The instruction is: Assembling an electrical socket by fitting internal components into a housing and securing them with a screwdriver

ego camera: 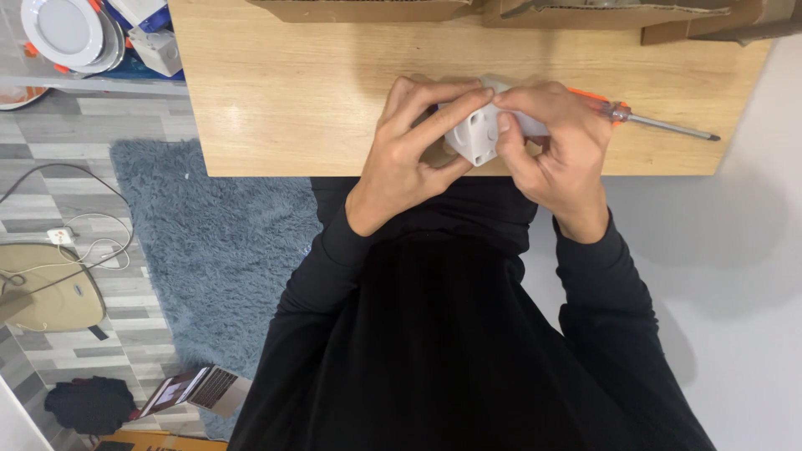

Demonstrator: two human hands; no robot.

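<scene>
Head view. Both hands are meeting over the near edge of the wooden surface (284, 92), sharing a small white plastic block (474, 134) with round holes in its face. The left hand (413, 138) is closing its grip on the block from the left, index finger lying across the top. The right hand (555, 146) is pinching it from the right. An orange-handled screwdriver (652, 121) is lying on the surface just behind the right hand. A blue-grey rug (209, 242) is covering the floor at left.
</scene>
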